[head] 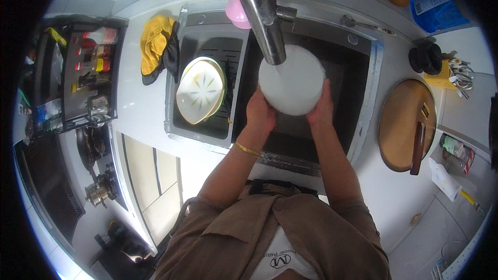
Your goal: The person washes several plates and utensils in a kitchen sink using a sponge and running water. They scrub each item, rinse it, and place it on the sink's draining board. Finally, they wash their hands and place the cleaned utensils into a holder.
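A round white bowl or dish (293, 89) is held over the right sink basin (342, 112), below the end of a metal faucet (272, 42). My left hand (260, 112) grips its left side and my right hand (322, 105) its right side, so most of the fingers are hidden. The dish's inside looks blurred; whether it holds water I cannot tell. In the left basin (202, 136) lean several nested dishes, the front one a white dish with a leaf pattern (200, 93).
Left of the sink lies a yellow and black cloth (155, 46), beyond it a rack of bottles (93, 58). On the right counter are a round cutting board (400, 124), a cleaver with a brown handle (418, 147) and a yellow utensil holder (441, 74). A pink object (237, 13) sits behind the faucet.
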Demonstrator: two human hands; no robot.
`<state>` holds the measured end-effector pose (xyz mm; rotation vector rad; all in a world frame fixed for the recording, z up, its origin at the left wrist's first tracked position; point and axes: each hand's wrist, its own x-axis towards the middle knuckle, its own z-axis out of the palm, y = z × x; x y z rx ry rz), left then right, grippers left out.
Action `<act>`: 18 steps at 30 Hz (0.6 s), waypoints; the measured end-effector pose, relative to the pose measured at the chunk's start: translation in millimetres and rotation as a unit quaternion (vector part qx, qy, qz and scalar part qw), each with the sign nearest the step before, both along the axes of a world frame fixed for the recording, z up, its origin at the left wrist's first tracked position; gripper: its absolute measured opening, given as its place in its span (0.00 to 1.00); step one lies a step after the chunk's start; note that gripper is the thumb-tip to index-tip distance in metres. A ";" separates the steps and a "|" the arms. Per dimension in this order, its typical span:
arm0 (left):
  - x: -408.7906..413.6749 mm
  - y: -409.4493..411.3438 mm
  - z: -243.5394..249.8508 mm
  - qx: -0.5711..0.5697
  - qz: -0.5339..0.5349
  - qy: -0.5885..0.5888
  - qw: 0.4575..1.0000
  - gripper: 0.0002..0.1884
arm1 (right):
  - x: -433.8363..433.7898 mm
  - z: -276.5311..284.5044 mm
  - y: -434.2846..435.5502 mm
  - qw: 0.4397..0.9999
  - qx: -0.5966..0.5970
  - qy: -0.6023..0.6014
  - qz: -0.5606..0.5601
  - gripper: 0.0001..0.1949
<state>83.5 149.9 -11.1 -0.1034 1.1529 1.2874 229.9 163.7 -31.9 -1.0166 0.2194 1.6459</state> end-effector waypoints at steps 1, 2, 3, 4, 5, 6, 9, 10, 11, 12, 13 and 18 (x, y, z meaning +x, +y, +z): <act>0.8 3.8 -0.2 -0.045 0.015 -0.010 0.999 0.17 | 0.6 -1.9 -1.5 1.000 0.018 0.005 0.005 0.29; -0.2 3.9 0.8 -0.022 0.014 -0.018 0.999 0.16 | 1.3 -3.7 -3.6 0.999 0.035 0.009 0.010 0.29; -0.7 6.6 12.4 0.001 0.013 -0.025 1.000 0.16 | 0.6 0.1 -3.7 0.998 0.053 0.014 0.015 0.30; -0.7 7.7 19.2 0.023 0.012 -0.033 0.999 0.15 | 1.0 4.0 -2.8 0.999 0.035 0.002 0.007 0.30; 1.3 5.5 20.2 0.052 0.005 -0.033 0.998 0.15 | 2.1 8.6 -1.5 1.000 0.017 -0.011 -0.001 0.30; 3.2 1.7 22.0 0.081 -0.002 -0.030 0.996 0.15 | 0.7 13.2 0.0 1.000 -0.001 -0.021 -0.008 0.30; 6.9 -4.2 19.3 0.138 -0.025 -0.015 0.990 0.15 | 5.9 10.8 3.1 0.999 0.030 -0.001 -0.023 0.29; 7.6 -5.4 17.4 0.152 -0.034 -0.009 0.988 0.15 | 8.3 5.4 3.2 0.999 0.035 -0.007 -0.021 0.29; 7.5 -5.8 15.6 0.143 -0.035 -0.018 0.989 0.16 | 9.8 -3.2 2.8 0.999 0.039 -0.014 -0.018 0.29; 7.9 -5.1 16.3 0.134 -0.036 -0.028 0.990 0.18 | 9.6 -4.2 3.2 0.999 0.044 -0.021 -0.015 0.29; 8.4 -4.6 17.3 0.126 -0.037 -0.037 0.991 0.19 | 10.1 -4.8 2.7 0.999 0.036 -0.019 -0.020 0.29; 13.0 -3.8 23.9 0.106 -0.026 -0.072 0.991 0.15 | 14.6 -7.5 0.2 0.999 0.037 0.022 -0.025 0.31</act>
